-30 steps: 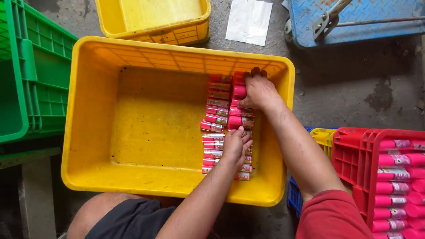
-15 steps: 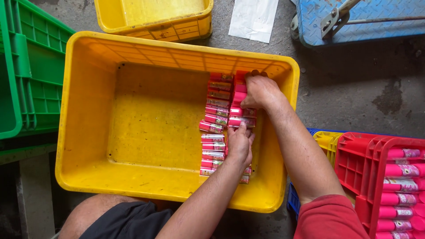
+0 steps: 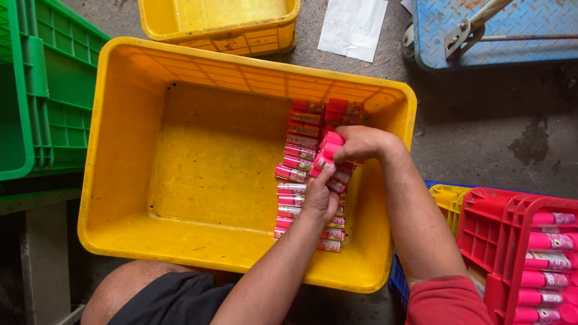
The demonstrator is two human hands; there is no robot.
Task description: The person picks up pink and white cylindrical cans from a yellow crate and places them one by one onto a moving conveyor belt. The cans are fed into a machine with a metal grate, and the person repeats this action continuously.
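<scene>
Both hands have drawn together: right hand now clutches pink tubes, left hand pressing rows in the yellow crate.

A grey, stained concrete floor carries everything. Directly on it stand a large yellow crate, a smaller yellow crate just behind it, a green crate at the left, and a white sheet, perhaps paper. A blue metal platform lies at the upper right, and a red crate at the lower right.
</scene>
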